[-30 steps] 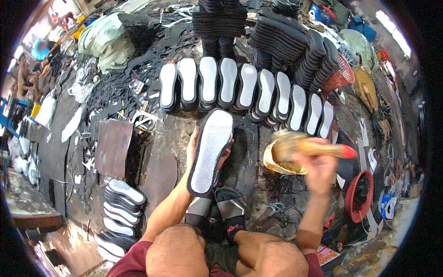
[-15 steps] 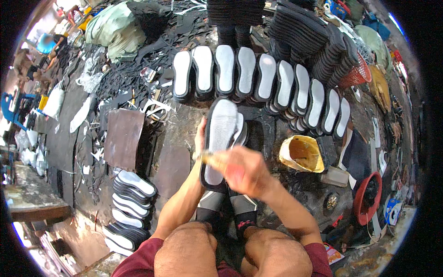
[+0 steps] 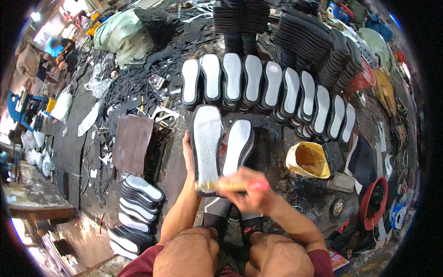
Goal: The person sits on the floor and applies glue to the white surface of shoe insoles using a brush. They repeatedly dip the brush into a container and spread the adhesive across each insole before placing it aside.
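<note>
While the left hand (image 3: pixel 189 154) steadies a white-faced black sole (image 3: pixel 207 138), the right hand (image 3: pixel 251 196) works a red-tipped wooden brush (image 3: pixel 235 185) across its knee-side end. Left fingers are clamped on the sole, thumb at one edge, fingertips just showing at the other; right fingers are wrapped round the brush handle, a bit blurred. The sole is held off the floor (image 3: pixel 272 171), in front of the knees, near the floor's near edge, with its long axis pointing away from the person. Step in hand looks like coating the white face with glue or similar, apparently at the last stretch near the rounded end; whether the face is fully covered, can't tell. Next move seems to call for a steady left grip and bristles laid flat out to the edge, kept off the black rim. Just right of the held one is another white-faced sole (image 3: pixel 236 145), on top of a small pile. Containers: yellowish tub (image 3: pixel 292 159) right of centre on the floor, mouth open, amber-brown inside, depth of contents unclear; red basin (image 3: pixel 369 224) toward the floor's right edge, with something dark in it; red lattice basket (image 3: pixel 362 77) toward the floor's far right corner, beside the black stacks (image 3: pixel 304 41), contents not readable.
</note>
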A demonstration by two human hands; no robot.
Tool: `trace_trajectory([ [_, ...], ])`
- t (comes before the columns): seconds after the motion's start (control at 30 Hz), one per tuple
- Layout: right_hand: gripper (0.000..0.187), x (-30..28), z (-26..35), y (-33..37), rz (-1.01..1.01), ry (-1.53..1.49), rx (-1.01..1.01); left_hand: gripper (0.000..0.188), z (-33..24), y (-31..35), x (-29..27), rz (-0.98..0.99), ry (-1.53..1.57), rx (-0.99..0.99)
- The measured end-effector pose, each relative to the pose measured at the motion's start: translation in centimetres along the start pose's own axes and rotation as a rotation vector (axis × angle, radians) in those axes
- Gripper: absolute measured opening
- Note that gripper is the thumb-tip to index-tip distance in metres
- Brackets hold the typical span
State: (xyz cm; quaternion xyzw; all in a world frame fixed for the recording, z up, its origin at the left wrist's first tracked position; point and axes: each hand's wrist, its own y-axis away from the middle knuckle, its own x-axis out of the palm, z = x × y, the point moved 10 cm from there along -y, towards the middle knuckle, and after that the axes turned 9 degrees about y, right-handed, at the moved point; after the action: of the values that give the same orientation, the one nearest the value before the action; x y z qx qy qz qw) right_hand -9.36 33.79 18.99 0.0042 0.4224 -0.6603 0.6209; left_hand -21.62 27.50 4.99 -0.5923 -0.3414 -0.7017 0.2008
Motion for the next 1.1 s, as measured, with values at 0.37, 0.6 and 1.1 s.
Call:
trace_trajectory([
  [0.37, 0.027, -7.4, -8.8, -8.9, -0.361, 0.005, 0.188, 0.086, 1.9, 3.4, 2.0, -0.016, -0.129, 0.033],
  [0.6, 0.028, 1.9, -3.9, 0.3, -0.085, -0.052, 0.172, 0.078, -2.5, 2.5, 0.9, 0.162, -0.011, 0.042],
  [1.1, 0.038, -10.0, -10.0, 13.9, -0.569, -0.120, 0.762, 0.098, -24.4, -14.7, -2.1, -0.150, -0.547, 0.177],
])
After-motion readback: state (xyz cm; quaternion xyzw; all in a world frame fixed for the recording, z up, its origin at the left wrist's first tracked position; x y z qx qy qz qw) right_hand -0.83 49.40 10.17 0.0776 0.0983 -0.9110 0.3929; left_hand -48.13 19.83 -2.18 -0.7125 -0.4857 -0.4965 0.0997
